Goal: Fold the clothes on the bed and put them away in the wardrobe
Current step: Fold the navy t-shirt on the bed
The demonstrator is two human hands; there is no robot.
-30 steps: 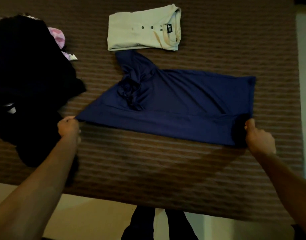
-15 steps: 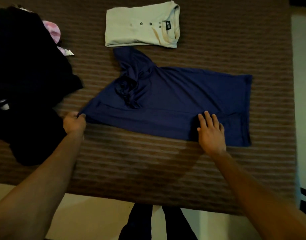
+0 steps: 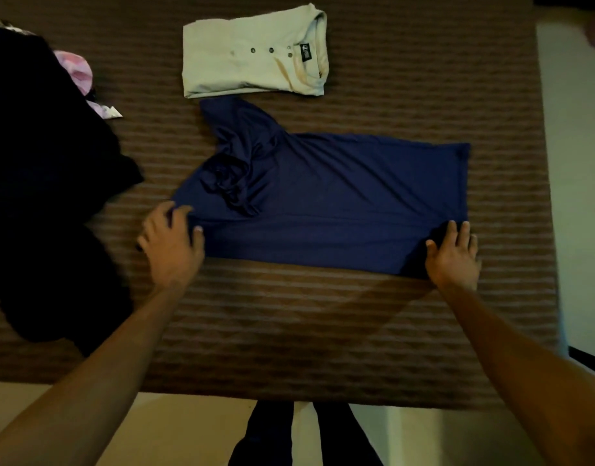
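A navy blue t-shirt (image 3: 339, 196) lies folded lengthwise across the middle of the brown striped bed (image 3: 323, 324), its collar bunched at the left. My left hand (image 3: 171, 243) rests on the shirt's near left corner with spread fingers. At the near right corner my right hand (image 3: 454, 253) presses flat on the hem, fingers straight. A folded pale green buttoned shirt (image 3: 252, 55) sits just beyond the blue one.
A heap of dark clothes (image 3: 47, 183) covers the left side of the bed, with a pink garment (image 3: 75, 70) poking out at its top. The bed's near edge runs above the pale floor (image 3: 188, 428), where my legs stand.
My right hand slid from the shirt's middle to its near right corner. My left hand let go of its pinch and now lies with spread fingers on the left corner.
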